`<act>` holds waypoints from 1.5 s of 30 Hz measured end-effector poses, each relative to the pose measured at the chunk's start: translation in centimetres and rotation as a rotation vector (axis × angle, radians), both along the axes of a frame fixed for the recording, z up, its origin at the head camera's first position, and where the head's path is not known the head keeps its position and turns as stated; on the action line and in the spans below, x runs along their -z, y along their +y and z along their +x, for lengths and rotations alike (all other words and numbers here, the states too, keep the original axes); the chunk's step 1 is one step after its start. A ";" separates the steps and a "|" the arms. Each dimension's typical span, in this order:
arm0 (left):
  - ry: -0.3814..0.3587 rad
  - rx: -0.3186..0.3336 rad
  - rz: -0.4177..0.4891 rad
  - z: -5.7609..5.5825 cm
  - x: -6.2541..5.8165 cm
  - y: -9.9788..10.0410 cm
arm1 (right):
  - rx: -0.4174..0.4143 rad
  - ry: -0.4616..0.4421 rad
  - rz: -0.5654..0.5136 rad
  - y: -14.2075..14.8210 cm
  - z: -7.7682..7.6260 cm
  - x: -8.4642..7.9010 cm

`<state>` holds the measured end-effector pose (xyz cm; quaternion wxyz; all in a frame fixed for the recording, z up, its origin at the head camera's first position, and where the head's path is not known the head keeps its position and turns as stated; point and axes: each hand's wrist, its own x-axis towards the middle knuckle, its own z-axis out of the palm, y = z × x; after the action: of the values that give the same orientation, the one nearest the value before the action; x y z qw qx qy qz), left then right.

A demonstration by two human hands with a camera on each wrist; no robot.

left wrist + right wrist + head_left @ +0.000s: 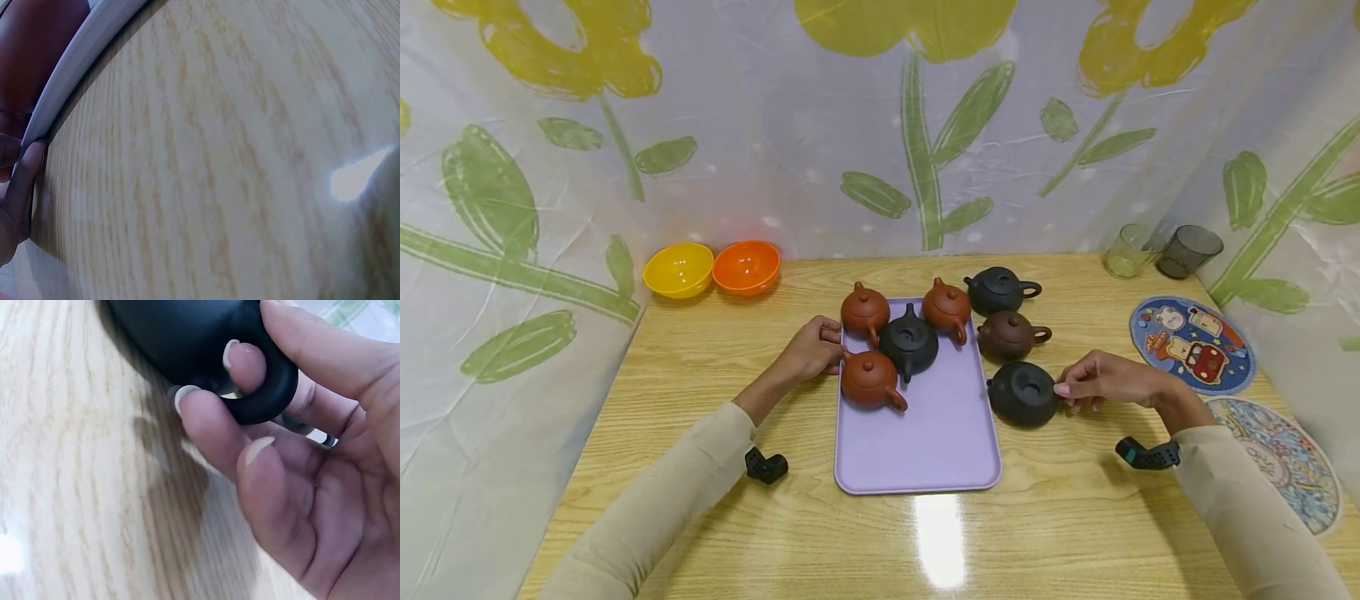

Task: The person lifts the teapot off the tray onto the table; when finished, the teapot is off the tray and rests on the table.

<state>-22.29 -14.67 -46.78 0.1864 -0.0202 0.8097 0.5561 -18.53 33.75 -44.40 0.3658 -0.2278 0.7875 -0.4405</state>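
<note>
My right hand (pixel 1103 380) grips the handle of a black teapot (pixel 1021 398) at the right edge of a lilac tray (pixel 921 454). In the right wrist view a fingertip pokes through the handle (pixel 281 394), with the thumb on top. My left hand (pixel 807 350) holds the tray's left edge; the left wrist view shows fingers (pixel 28 165) at its rim. On the tray sit a black teapot (pixel 910 340) and three reddish-brown teapots (pixel 868 382), grouped toward the far end.
Right of the tray stand a dark brown teapot (pixel 1006 336) and another black teapot (pixel 997 290). Yellow (pixel 679 271) and orange (pixel 747 268) bowls are at the back left. Two glasses (pixel 1187 250) stand back right, near round mats (pixel 1193 344). A floral curtain (pixel 737 167) borders the table.
</note>
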 end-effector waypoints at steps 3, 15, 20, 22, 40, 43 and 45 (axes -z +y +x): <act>0.003 0.001 0.008 0.0 0.0 0.0 | -0.002 -0.009 0.021 0.0 -0.1 -0.3; -0.002 0.010 0.009 0.1 0.0 -0.2 | -0.012 -0.049 0.097 -0.4 -0.4 -1.3; -0.001 0.011 0.005 0.2 0.0 -0.1 | -0.016 -0.047 0.115 -0.5 -0.3 -1.5; 0.000 0.012 0.004 0.2 0.0 -0.1 | -0.014 -0.047 0.117 -0.6 -0.2 -1.6; 0.000 0.015 0.005 0.0 0.1 -0.2 | 0.301 0.186 0.089 0.8 2.2 -2.6; 0.000 0.019 0.002 0.0 0.2 -0.2 | 0.314 0.231 0.049 -0.4 2.6 -3.3; -0.001 0.017 0.002 0.0 0.2 -0.2 | 0.306 0.255 0.008 -1.7 2.9 -3.7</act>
<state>-22.32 -14.88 -46.95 0.1914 -0.0135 0.8092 0.5553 -15.63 32.08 -40.67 0.1926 -0.1578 0.8548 -0.4554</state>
